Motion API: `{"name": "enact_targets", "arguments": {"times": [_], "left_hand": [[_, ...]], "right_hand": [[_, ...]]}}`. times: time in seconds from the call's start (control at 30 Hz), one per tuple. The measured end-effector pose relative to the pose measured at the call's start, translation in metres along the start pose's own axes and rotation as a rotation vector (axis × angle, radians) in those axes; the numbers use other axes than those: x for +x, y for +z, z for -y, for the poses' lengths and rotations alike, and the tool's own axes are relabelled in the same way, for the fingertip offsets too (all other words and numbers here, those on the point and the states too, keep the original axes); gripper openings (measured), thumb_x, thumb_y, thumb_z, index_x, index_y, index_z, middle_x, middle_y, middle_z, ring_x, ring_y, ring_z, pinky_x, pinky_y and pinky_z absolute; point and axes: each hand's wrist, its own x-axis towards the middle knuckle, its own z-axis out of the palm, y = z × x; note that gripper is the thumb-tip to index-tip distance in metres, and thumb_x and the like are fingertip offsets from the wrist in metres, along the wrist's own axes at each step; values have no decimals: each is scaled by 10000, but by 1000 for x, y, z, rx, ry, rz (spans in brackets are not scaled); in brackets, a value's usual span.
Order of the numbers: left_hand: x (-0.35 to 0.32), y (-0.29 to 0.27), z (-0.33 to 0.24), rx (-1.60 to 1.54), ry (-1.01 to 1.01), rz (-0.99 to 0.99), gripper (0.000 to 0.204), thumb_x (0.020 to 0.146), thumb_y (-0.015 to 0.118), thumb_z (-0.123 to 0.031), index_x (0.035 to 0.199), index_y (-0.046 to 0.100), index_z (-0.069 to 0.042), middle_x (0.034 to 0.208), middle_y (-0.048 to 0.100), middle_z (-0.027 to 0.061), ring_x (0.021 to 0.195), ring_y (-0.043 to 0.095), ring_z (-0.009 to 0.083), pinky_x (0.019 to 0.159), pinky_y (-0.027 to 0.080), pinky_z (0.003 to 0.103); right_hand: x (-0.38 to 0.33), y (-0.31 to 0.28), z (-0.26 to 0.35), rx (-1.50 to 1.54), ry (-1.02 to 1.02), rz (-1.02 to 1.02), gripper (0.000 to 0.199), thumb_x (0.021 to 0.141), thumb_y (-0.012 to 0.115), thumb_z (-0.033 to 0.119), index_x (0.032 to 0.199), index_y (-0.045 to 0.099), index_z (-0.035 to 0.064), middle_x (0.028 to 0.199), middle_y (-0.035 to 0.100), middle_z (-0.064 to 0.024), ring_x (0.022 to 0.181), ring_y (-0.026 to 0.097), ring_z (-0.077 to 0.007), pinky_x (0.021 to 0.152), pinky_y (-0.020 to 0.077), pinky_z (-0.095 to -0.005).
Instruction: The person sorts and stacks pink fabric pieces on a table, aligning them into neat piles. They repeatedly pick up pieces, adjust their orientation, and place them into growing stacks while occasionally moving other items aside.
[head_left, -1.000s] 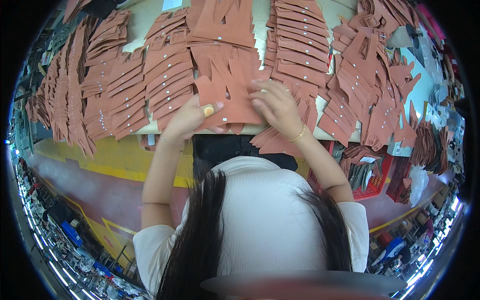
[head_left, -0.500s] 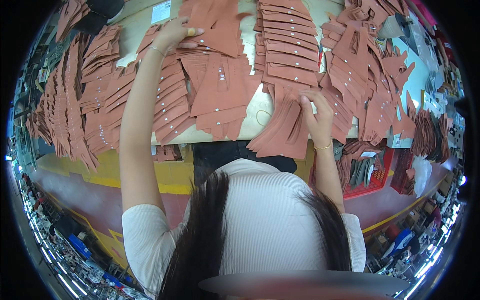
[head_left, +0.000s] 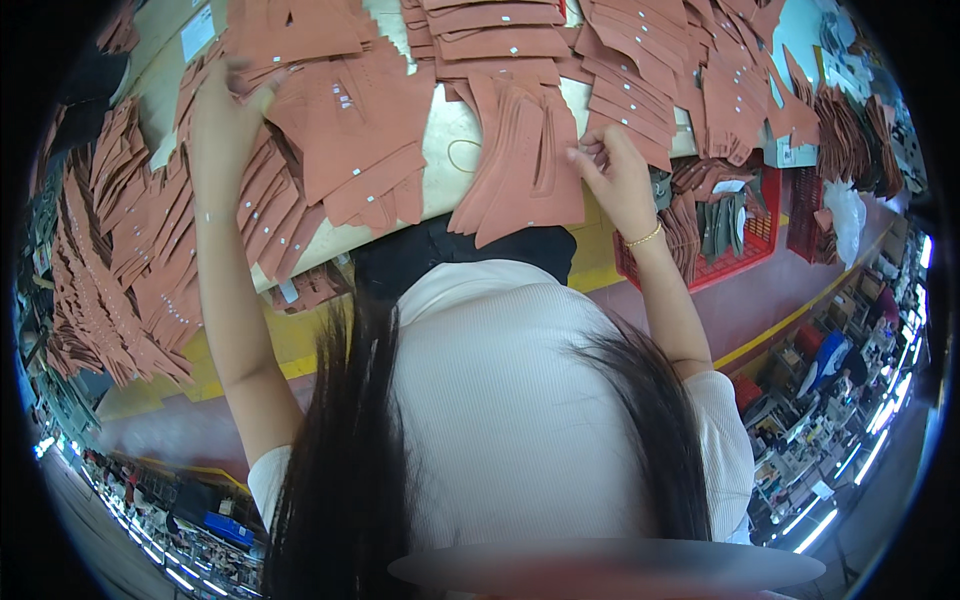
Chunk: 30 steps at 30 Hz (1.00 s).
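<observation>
My left hand (head_left: 232, 98), smeared by motion, is at the left edge of a broad pile of flat reddish-brown cut pieces (head_left: 350, 130). A farther pile of the same pieces (head_left: 290, 35) lies just beyond it. Whether its fingers hold anything is unclear. In front of my body, a fanned stack of slotted reddish-brown pieces (head_left: 515, 170) hangs partly over the table's near edge. My right hand (head_left: 617, 175) is at that stack's right edge, fingers curled in and thumb tip against the margin, apparently pinching it.
More overlapping rows of marked pieces cover the table to the left (head_left: 130, 260) and right (head_left: 640, 65). A thin loop (head_left: 463, 155) lies on the pale tabletop (head_left: 445, 125). Below the right edge stands a red crate (head_left: 735, 255) holding brown and green pieces, beside a clear plastic bag (head_left: 846, 222).
The whole view has shifted and turned. My left hand has come nearer, from the far pile's edge to the left side of the closer pile. My right hand stays by the fanned stack.
</observation>
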Motion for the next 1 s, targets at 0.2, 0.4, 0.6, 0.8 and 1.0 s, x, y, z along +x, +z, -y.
{"name": "enact_targets", "arguments": {"times": [0.2, 0.4, 0.6, 0.8, 1.0], "left_hand": [[-83, 23, -44, -640, -284, 556, 251, 867, 737, -159, 1040, 682, 14, 819, 593, -11, 752, 530, 56, 660, 450, 228], [-139, 74, -83, -744, -287, 818, 246, 931, 678, -139, 1136, 677, -3, 933, 700, 52, 786, 659, 99, 686, 534, 255], [-173, 106, -124, -811, -202, 685, 399, 930, 704, -180, 1229, 606, 66, 934, 640, 85, 826, 607, 140, 778, 517, 270], [-160, 108, -135, -639, -207, 682, 438, 912, 712, -205, 1233, 600, 71, 974, 659, 167, 846, 638, 225, 787, 533, 342], [-159, 114, -133, -438, -18, 478, 551, 892, 726, -218, 1315, 517, 67, 1078, 630, 219, 988, 640, 337, 877, 517, 402]], "right_hand": [[-40, 6, -13, 25, 247, 84, 390, 838, 801, 265, 1003, 558, 7, 849, 608, -106, 700, 619, -221, 671, 530, -338], [-59, 14, -12, 137, 291, 103, 356, 853, 779, 217, 1061, 581, 7, 916, 631, -126, 717, 647, -250, 668, 539, -338], [-72, 23, 1, -50, 97, -53, 265, 869, 717, 100, 1087, 580, 34, 1043, 560, -135, 783, 632, -305, 649, 548, -381], [-70, 18, 6, 113, 171, -23, 205, 860, 733, 106, 966, 582, 19, 920, 558, -122, 668, 606, -245, 638, 515, -356], [-65, 23, -8, 96, 143, -25, 243, 866, 737, 171, 963, 587, 6, 974, 577, -146, 791, 628, -293, 715, 523, -375]]}}
